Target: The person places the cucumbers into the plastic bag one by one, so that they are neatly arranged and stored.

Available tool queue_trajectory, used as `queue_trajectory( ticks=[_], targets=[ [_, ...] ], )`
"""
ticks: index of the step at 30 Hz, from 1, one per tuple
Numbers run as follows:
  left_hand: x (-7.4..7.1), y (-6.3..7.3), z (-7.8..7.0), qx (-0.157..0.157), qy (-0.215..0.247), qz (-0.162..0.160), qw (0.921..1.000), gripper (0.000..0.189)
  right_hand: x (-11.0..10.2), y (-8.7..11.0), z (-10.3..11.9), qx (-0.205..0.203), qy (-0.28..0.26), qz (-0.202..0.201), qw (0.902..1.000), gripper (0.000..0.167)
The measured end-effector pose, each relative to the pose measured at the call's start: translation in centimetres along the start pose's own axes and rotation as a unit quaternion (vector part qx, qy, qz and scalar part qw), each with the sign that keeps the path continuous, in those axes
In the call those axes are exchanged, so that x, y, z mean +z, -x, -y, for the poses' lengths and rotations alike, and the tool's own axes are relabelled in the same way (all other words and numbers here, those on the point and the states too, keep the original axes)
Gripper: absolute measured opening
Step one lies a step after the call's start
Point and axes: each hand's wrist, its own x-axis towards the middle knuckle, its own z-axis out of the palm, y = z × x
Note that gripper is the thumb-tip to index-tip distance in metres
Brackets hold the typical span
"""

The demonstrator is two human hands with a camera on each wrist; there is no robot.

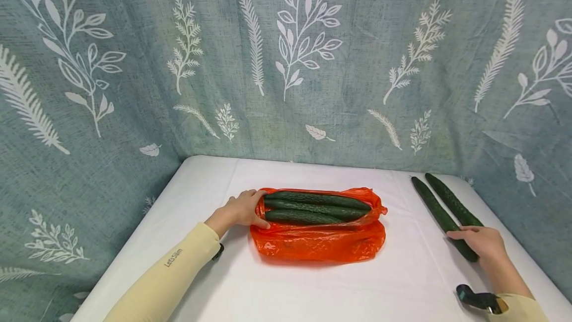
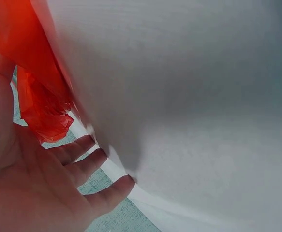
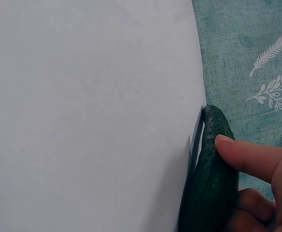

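An orange-red plastic bag (image 1: 319, 245) lies on the table with its opening facing up. Several dark green cucumbers (image 1: 313, 207) lie side by side inside it. My left hand (image 1: 243, 207) holds the bag's left end, thumb on the near side and index finger on the far side. In the left wrist view, three fingers (image 2: 85, 166) are spread apart beside the red plastic (image 2: 44, 96). At the right, my right hand (image 1: 484, 245) grips a cucumber (image 1: 435, 207) near its close end, with the thumb (image 3: 247, 157) laid along it. A second cucumber (image 1: 451, 198) lies just right of it.
A white cloth covers the table (image 1: 313, 292). Blue-green curtain (image 1: 277, 63) with white leaf prints hangs behind and along both sides. The two right-hand cucumbers are near the table's right edge, apart from the bag. A black strap (image 1: 478, 299) sits at the right wrist.
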Motion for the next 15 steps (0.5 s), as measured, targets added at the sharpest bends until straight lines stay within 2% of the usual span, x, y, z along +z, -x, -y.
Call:
queue_trajectory(
  ticks=[15],
  targets=[
    [-0.14, 0.14, -0.08, 0.003, 0.006, 0.004, 1.0, 0.104, -0.63, 0.45, 0.1, -0.008, -0.04, 0.013, 0.9991, 0.085]
  ],
)
